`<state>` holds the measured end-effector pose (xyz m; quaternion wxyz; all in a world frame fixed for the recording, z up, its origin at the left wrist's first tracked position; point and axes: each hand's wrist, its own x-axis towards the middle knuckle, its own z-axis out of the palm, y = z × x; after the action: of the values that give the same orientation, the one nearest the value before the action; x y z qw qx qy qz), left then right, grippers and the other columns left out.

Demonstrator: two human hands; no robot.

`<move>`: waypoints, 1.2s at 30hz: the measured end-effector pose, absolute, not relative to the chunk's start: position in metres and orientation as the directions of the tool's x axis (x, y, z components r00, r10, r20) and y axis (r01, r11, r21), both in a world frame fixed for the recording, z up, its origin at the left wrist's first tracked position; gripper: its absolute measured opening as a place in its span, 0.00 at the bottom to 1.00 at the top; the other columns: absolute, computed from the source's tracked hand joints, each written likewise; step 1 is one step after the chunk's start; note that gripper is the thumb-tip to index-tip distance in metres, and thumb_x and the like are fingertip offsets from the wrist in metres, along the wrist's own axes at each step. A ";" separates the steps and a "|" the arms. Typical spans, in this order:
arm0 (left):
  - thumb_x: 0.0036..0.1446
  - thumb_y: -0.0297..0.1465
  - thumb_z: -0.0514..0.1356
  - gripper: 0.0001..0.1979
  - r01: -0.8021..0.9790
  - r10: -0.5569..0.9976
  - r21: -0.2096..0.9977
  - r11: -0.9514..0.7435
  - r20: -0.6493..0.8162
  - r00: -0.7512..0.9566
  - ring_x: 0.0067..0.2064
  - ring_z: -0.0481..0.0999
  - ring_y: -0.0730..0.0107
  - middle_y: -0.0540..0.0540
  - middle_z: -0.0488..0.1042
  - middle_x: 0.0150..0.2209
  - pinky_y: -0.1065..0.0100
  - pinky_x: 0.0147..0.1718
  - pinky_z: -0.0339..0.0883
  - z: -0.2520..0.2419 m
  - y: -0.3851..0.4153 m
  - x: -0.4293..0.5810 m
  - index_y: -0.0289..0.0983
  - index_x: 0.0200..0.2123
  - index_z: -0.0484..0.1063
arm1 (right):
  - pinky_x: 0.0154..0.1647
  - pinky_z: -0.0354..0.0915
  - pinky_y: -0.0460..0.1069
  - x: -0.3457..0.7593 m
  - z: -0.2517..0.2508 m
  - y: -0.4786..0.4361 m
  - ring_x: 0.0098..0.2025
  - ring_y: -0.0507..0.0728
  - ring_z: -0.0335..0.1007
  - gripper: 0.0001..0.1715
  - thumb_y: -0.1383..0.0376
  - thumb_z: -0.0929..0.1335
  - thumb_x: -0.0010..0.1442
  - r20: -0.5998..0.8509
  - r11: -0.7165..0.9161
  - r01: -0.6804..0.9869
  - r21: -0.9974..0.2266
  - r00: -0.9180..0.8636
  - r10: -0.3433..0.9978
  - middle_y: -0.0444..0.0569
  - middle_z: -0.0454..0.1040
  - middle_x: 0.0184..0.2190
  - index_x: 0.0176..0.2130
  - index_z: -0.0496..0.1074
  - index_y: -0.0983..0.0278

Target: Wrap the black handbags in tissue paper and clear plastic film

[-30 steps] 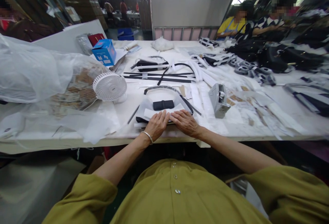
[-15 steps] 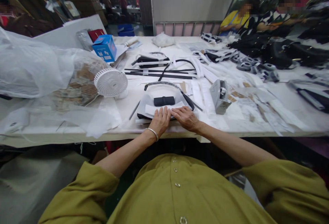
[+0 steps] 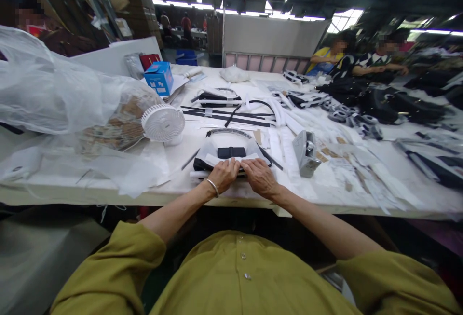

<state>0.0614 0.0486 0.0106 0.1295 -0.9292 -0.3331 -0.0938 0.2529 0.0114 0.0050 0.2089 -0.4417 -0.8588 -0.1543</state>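
Close to the table's front edge lies a black handbag (image 3: 202,163), with a pale sheet over its upper face and its wrapped handle (image 3: 231,132) arching away from me. A small black wallet-like piece (image 3: 231,152) rests flat on the pale sheet. Along the bag's near edge runs a folded white packing sheet (image 3: 216,160). My left hand (image 3: 224,174), a bangle at its wrist, has its fingers bent over this sheet. Beside it, my right hand (image 3: 258,176) grips the same edge with curled fingers. The fingertips nearly meet, and both thumbs are hidden.
A white fan (image 3: 163,123) and a blue box (image 3: 159,78) stand to the left. On the right are a silver tape dispenser (image 3: 306,153) and scattered white strips. Another wrapped bag (image 3: 219,98) and black straps (image 3: 227,116) lie beyond. Co-workers sit at the far right.
My fingers have gone from lying flatter on the white packing sheet to curling over its near edge. Less of the sheet shows now. The camera view has tilted up.
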 end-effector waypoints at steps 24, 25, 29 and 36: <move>0.59 0.19 0.53 0.19 0.690 0.429 -0.331 -0.643 0.591 0.683 0.49 0.76 0.55 0.35 0.75 0.51 0.60 0.45 0.71 -0.016 0.061 0.050 0.30 0.53 0.70 | 0.42 0.61 0.56 0.235 0.015 0.035 0.38 0.60 0.68 0.13 0.70 0.59 0.68 0.431 0.489 0.850 0.198 -0.523 0.735 0.53 0.75 0.37 0.47 0.69 0.66; 0.58 0.18 0.53 0.20 0.675 0.399 -0.332 -0.659 0.607 0.688 0.49 0.76 0.55 0.36 0.76 0.51 0.60 0.45 0.71 -0.017 0.063 0.048 0.30 0.53 0.70 | 0.44 0.61 0.56 0.235 0.017 0.033 0.40 0.60 0.68 0.13 0.70 0.59 0.67 0.442 0.505 0.848 0.163 -0.520 0.731 0.54 0.75 0.39 0.48 0.68 0.67; 0.56 0.17 0.53 0.21 0.637 0.328 -0.314 -0.704 0.652 0.684 0.48 0.77 0.57 0.37 0.76 0.52 0.61 0.45 0.71 -0.018 0.067 0.039 0.31 0.53 0.69 | 0.56 0.60 0.58 0.246 0.039 0.019 0.52 0.61 0.67 0.24 0.61 0.66 0.63 0.547 0.630 0.776 -0.035 -0.513 0.662 0.56 0.74 0.50 0.57 0.65 0.66; 0.55 0.20 0.55 0.23 0.667 0.373 -0.193 -0.719 0.703 0.606 0.42 0.78 0.59 0.39 0.77 0.49 0.62 0.42 0.70 -0.003 0.075 0.028 0.32 0.55 0.67 | 0.45 0.69 0.54 0.332 0.056 -0.007 0.41 0.58 0.75 0.10 0.64 0.65 0.65 0.772 0.339 0.794 -0.504 0.238 0.589 0.49 0.80 0.37 0.41 0.76 0.59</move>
<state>0.0284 0.0748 -0.0027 0.2246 -0.8674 -0.2997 -0.3276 0.3318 -0.0066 0.0563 0.5454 -0.5672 -0.6099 -0.0940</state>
